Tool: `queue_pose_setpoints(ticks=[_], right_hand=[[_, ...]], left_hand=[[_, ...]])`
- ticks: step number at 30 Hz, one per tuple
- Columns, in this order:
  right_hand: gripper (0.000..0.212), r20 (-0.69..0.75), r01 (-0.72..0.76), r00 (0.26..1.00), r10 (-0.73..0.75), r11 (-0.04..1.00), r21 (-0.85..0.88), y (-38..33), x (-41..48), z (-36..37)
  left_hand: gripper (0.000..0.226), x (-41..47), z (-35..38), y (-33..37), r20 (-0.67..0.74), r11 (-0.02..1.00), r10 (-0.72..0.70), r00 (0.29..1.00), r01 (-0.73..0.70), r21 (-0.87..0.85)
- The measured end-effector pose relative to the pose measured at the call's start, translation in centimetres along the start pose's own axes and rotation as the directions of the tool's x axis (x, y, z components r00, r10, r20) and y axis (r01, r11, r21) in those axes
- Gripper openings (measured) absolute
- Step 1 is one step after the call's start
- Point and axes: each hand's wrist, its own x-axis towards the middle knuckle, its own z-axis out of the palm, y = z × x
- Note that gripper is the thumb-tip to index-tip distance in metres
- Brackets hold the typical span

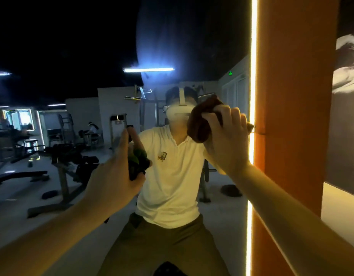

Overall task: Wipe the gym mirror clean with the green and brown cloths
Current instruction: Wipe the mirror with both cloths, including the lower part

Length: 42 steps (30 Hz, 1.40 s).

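Note:
The gym mirror (76,56) fills the view from the left edge to a lit strip on the right. My left hand (116,176) holds a bunched green cloth (137,162) against the glass at centre, fingers stretched upward. Higher and to the right, my right hand (226,140) grips a crumpled brown cloth (202,120) on the glass near the mirror's right edge. Both arms reach forward. The mirror reflects a person in a white shirt and the gym behind.
A bright vertical light strip (252,76) marks the mirror's right edge, with an orange column (291,96) beside it. A wall picture (347,76) hangs at the far right. Benches and weight machines appear only as reflections on the left.

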Motion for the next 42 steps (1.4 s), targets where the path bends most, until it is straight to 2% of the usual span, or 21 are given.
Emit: queue_pose_setpoints(ticks=[1,3,6,8,10,13,15,17,19,21,24,27,28,30,33,36,37,39,42], right_hand=[[0.049,0.007,-0.034,0.999,0.034,0.999,0.010,-0.4,-2.2,0.0],[0.049,0.058,-0.007,0.998,0.004,0.999,0.044,-1.2,-9.0,-0.6],[0.055,0.238,0.210,0.943,-0.231,0.971,0.113,-1.0,-16.8,-3.1],[0.054,0.299,0.357,0.870,-0.393,0.919,0.169,0.4,-15.7,-3.7],[0.051,0.276,0.400,0.859,-0.430,0.902,0.160,2.1,-10.3,-3.2],[0.038,0.099,0.296,0.946,-0.310,0.946,0.132,4.0,1.1,-1.4],[0.039,0.023,0.195,0.980,-0.199,0.973,0.122,4.3,7.2,-0.4],[0.042,-0.021,0.042,0.999,-0.040,0.990,0.133,2.8,9.7,0.3],[0.040,-0.003,-0.002,1.000,0.003,0.984,0.180,-0.6,7.2,0.6],[0.044,0.118,0.087,0.986,-0.119,0.964,0.252,-5.1,2.1,0.3],[0.042,0.221,0.289,0.902,-0.371,0.899,0.329,-8.8,-3.3,-0.2],[0.043,0.259,0.485,0.785,-0.562,0.819,0.307,-8.0,0.3,0.2],[0.043,0.231,0.522,0.782,-0.579,0.811,0.266,-7.2,3.1,0.5],[0.043,0.120,0.476,0.863,-0.492,0.868,0.140,-5.1,10.3,1.6],[0.049,0.040,0.238,0.970,-0.241,0.969,0.068,-3.9,19.3,2.3],[0.059,0.015,0.002,1.000,-0.005,0.988,0.157,-6.8,18.0,2.6],[0.058,0.050,-0.001,0.999,-0.009,0.982,0.191,-8.3,15.2,2.6],[0.048,0.160,0.116,0.974,-0.158,0.962,0.246,-10.9,8.6,2.0],[0.043,0.280,0.420,0.822,-0.497,0.859,0.293,-10.8,4.3,0.7]], left_hand=[[0.121,0.2,0.0,0.3,0.017,0.998,-0.049,0.999,0.049,-0.027],[0.119,0.4,0.3,0.7,0.037,0.986,-0.137,0.990,0.139,-0.087],[0.116,0.1,0.4,1.2,0.087,0.971,-0.212,0.973,0.220,-0.095],[0.116,-0.2,-0.2,1.4,0.109,0.961,-0.253,0.961,0.262,-0.082],[0.114,0.4,-1.2,1.7,0.111,0.954,-0.276,0.955,0.286,-0.085],[0.112,2.8,-3.4,2.5,0.106,0.945,-0.310,0.945,0.319,-0.076],[0.112,4.3,-4.3,3.2,0.081,0.940,-0.328,0.941,0.334,-0.074],[0.112,5.4,-4.9,3.4,0.062,0.944,-0.318,0.946,0.322,-0.073],[0.114,6.0,-5.2,2.9,0.066,0.960,-0.264,0.962,0.269,-0.079],[0.116,6.2,-5.5,2.0,0.083,0.970,-0.231,0.969,0.235,-0.053],[0.116,6.3,-6.5,0.8,0.094,0.979,-0.202,0.975,0.204,-0.014],[0.115,6.7,-7.6,-1.1,0.133,0.985,-0.169,0.977,0.172,-0.012],[0.115,6.9,-7.9,-1.4,0.150,0.986,-0.158,0.976,0.163,-0.024],[0.115,7.9,-8.2,-1.6,0.154,0.989,-0.136,0.979,0.143,-0.035],[0.115,10.2,-8.8,-1.8,0.130,0.994,-0.110,0.985,0.113,-0.014],[0.116,11.8,-9.0,-2.1,0.107,0.996,-0.081,0.991,0.085,-0.036],[0.117,11.9,-9.0,-2.2,0.115,0.996,-0.066,0.991,0.072,-0.048],[0.120,11.9,-9.1,-2.3,0.140,0.998,-0.040,0.989,0.045,-0.032],[0.124,11.9,-9.2,-2.4,0.171,0.994,-0.026,0.985,0.007,0.111]])
